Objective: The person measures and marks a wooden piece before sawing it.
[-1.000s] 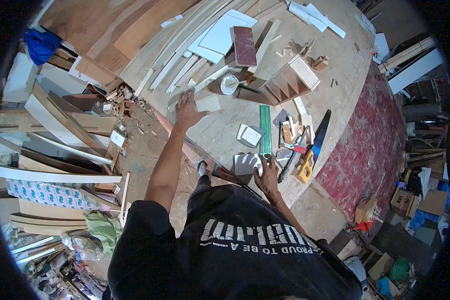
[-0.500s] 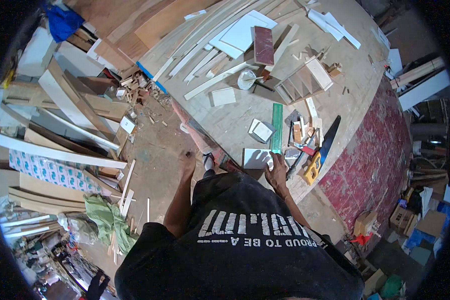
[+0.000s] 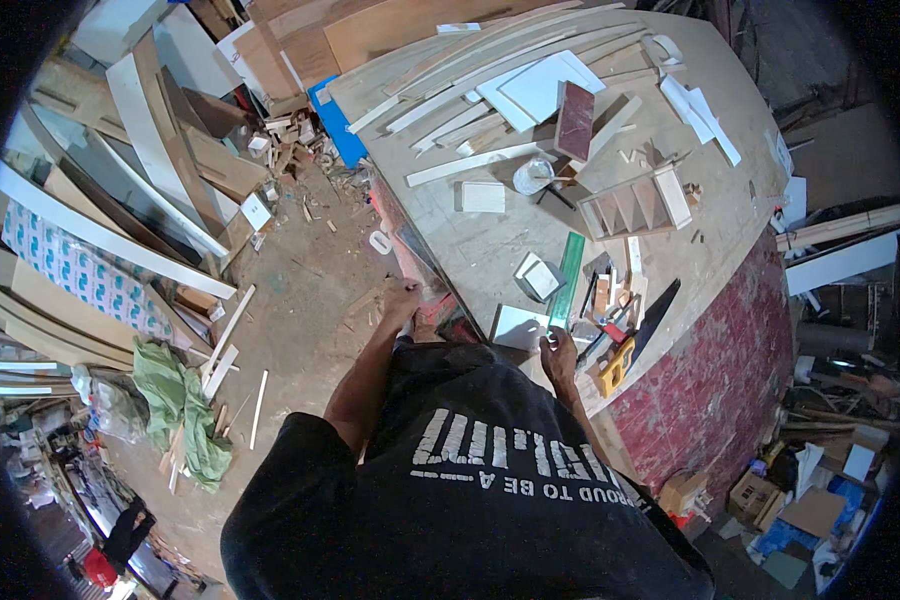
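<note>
My left hand [image 3: 401, 294] is low beside the worktable's near-left edge, over the floor; its fingers are curled, and their contents, if any, are too small to make out. My right hand [image 3: 558, 354] has its curled fingers on the near end of a long green strip [image 3: 571, 270], beside a white board [image 3: 518, 326]. Stacked small white tiles [image 3: 537, 274] lie left of the strip. To the right are small wood blocks [image 3: 602, 294], tools with red handles [image 3: 611, 330] and a yellow-handled saw [image 3: 618, 366].
The worktable [image 3: 455, 250] carries long slats, white panels, a dark red board [image 3: 575, 118], a divided wooden box [image 3: 632, 212] and a tub [image 3: 532, 176]. Curved boards [image 3: 110, 230] and a green sheet [image 3: 180, 408] fill the left. A red surface [image 3: 710, 370] and clutter lie right.
My left hand has drawn back from over the table and lowered beside its edge, its spread fingers now curled. My right hand stays at the green strip. The scene has shifted as my head turned.
</note>
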Available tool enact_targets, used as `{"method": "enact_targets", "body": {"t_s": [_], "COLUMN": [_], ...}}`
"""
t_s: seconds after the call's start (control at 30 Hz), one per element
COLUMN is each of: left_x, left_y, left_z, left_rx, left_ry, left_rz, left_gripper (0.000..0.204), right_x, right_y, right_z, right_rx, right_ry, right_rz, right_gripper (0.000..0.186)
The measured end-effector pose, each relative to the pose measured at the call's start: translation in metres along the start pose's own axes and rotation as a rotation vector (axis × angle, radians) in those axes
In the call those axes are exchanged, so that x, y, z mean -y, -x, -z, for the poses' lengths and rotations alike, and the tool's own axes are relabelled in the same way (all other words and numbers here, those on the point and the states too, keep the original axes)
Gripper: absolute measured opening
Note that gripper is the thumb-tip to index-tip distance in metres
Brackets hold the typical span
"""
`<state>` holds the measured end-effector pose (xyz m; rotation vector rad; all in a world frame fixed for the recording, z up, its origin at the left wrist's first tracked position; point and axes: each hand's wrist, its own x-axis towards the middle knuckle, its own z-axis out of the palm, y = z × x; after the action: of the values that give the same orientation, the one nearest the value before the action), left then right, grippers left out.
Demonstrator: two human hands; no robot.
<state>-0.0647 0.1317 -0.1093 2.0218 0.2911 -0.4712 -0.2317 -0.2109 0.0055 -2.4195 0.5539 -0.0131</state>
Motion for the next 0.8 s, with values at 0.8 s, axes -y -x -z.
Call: {"method": "enact_targets", "body": {"t_s": [0.8], "left_x": [0.236], "left_y": [0.150], "left_z": [0.238], "left_rx": [0.074], "left_ry": [-0.541], "left_rz": [0.518], "left_gripper": [0.032], "right_x": [0.225], "right_y": [-0.239], "right_z": [-0.107], "right_rx": [-0.039], "right_ry": [0.301], "right_rz": [-0.174], "right_gripper": [0.105]}}
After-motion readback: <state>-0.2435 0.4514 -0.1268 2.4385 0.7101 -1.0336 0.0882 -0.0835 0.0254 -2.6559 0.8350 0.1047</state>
